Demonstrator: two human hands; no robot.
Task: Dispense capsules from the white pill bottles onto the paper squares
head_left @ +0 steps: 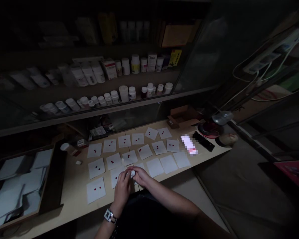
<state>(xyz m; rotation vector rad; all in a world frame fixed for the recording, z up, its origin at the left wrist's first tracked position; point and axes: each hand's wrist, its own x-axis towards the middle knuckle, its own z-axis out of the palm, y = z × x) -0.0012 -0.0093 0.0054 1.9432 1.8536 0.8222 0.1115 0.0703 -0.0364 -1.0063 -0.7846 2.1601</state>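
Red pills point(95, 189) lie on paper squares point(97, 196) across the tabletop point(74, 177). At its near edge my right hand point(141, 176) grips a small white bottle point(133, 173); my left hand point(122, 186) curls beside it, its hold unclear.

The left hand point(123, 186) and right hand point(140, 176) are gloveless, a silvery square-faced watch point(109, 215) and dark bracelet point(114, 230) on the left wrist point(116, 209), dark clothing point(149, 214) covering the torso.

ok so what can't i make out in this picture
All in the head view:
White container: partly hidden by the right hand
What the left hand holds, if anything: hidden by the hand itself
Print on shelf bottles: too small, dark
Bright item by the black phone: blurred into blocks
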